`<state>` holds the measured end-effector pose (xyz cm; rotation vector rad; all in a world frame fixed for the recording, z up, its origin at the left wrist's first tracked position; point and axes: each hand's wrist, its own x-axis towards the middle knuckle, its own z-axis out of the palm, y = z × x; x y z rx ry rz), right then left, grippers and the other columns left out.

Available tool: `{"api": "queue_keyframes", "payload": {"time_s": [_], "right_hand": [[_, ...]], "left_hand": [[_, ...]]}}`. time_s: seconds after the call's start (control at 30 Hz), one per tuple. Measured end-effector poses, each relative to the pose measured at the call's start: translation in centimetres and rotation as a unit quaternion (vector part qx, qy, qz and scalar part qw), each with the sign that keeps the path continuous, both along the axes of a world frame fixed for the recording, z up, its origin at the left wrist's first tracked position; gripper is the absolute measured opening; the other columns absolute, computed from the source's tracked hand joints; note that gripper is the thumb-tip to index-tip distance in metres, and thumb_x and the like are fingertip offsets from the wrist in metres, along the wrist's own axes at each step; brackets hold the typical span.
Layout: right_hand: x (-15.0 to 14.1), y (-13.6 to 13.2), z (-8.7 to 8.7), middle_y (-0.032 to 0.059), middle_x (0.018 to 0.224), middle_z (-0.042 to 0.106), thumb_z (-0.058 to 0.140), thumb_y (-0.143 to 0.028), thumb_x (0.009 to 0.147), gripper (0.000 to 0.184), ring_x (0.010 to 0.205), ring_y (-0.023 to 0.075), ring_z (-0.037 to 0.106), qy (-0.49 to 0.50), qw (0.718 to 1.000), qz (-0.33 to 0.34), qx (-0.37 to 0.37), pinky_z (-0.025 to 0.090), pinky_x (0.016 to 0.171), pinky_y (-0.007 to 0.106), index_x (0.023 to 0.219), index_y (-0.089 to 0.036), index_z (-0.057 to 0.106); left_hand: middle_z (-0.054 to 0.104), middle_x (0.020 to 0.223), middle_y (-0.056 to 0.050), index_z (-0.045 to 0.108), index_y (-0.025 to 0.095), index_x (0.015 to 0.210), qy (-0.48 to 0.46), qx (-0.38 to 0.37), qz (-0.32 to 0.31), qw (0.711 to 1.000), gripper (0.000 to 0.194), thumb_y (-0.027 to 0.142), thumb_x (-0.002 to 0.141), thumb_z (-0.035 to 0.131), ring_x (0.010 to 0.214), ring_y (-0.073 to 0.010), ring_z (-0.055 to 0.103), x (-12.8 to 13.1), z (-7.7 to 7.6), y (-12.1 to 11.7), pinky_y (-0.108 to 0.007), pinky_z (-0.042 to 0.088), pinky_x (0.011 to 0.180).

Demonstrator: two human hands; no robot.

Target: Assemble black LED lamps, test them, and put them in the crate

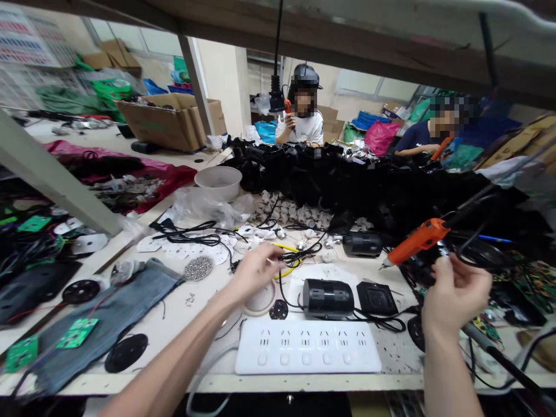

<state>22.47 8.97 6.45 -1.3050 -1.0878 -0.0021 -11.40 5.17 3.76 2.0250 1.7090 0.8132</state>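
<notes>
My left hand (260,267) is over the middle of the bench, its fingers bent together beside a yellow-handled tool (290,267) and a black power cord (310,250). What its fingertips hold, if anything, is hidden. On the right, my right hand (458,289) is closed in a pinch just below an orange electric screwdriver (417,240), which hangs tilted from a cord. A small shiny piece shows at its fingertips, too blurred to name. Between the hands lies a black cylindrical housing (329,297), with a black square part (376,297) to its right.
A white power strip (308,347) lies along the front edge. Left are a dish of small screws (198,268), a grey cloth (117,318) and green circuit boards (77,333). Behind are a white bowl (218,180) and piled black parts (278,168). Two people sit opposite.
</notes>
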Motion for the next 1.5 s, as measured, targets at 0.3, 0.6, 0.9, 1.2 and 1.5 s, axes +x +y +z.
{"api": "queue_keyframes", "payload": {"time_s": [0.3, 0.6, 0.9, 1.2, 1.5], "right_hand": [[-16.3, 1.4, -0.9, 0.0123, 0.105, 0.062, 0.064, -0.046, 0.084, 0.042, 0.086, 0.0208, 0.062, -0.352, 0.78, 0.4, -0.327, 0.047, 0.081, 0.032, 0.115, -0.018, 0.066], [-16.8, 3.5, -3.0, 0.0053, 0.083, 0.057, 0.077, -0.037, 0.074, 0.022, 0.075, 0.0179, 0.057, -0.424, 0.736, 0.421, -0.319, 0.043, 0.068, 0.027, 0.073, -0.017, 0.07], [-14.5, 1.2, -1.0, 0.0028, 0.081, 0.058, 0.067, -0.03, 0.087, 0.015, 0.074, 0.0156, 0.055, -0.416, 0.748, 0.453, -0.251, 0.038, 0.067, 0.025, 0.078, -0.017, 0.064], [-13.0, 1.3, -0.7, 0.0008, 0.079, 0.061, 0.068, -0.024, 0.085, 0.007, 0.075, 0.0141, 0.057, -0.341, 0.785, 0.465, -0.227, 0.043, 0.071, 0.025, 0.082, -0.018, 0.068], [-8.9, -8.6, 1.9, 0.0005, 0.075, 0.057, 0.058, -0.033, 0.091, 0.015, 0.066, 0.015, 0.055, -0.125, 0.895, 0.383, -0.192, 0.045, 0.06, 0.027, 0.085, -0.021, 0.065]], "left_hand": [[0.066, 0.086, -0.011, 0.071, 0.019, 0.08, 0.152, -0.003, -0.036, 0.988, 0.025, 0.01, 0.064, 0.054, 0.091, -0.0283, 0.056, -3.5, -0.9, 6.8, -0.038, 0.043, 0.084], [0.064, 0.073, -0.006, 0.061, 0.022, 0.08, 0.124, 0.004, -0.027, 0.992, 0.019, 0.013, 0.072, 0.047, 0.074, -0.024, 0.058, -3.5, 0.1, 5.5, -0.033, 0.042, 0.071], [0.065, 0.068, 0.0, 0.06, 0.022, 0.078, -0.054, -0.036, 0.025, 0.998, 0.012, 0.023, 0.074, 0.049, 0.071, -0.0199, 0.061, -4.8, 0.7, 1.8, -0.03, 0.046, 0.069], [0.063, 0.074, 0.002, 0.058, 0.019, 0.086, -0.28, -0.142, 0.057, 0.948, 0.023, 0.035, 0.068, 0.06, 0.062, -0.0156, 0.063, -3.0, 3.9, -1.3, -0.028, 0.05, 0.059], [0.058, 0.067, 0.004, 0.055, 0.021, 0.078, -0.487, -0.109, 0.125, 0.858, 0.025, 0.036, 0.067, 0.073, 0.062, -0.0149, 0.064, 2.9, 7.1, -6.3, -0.03, 0.053, 0.065]]}}
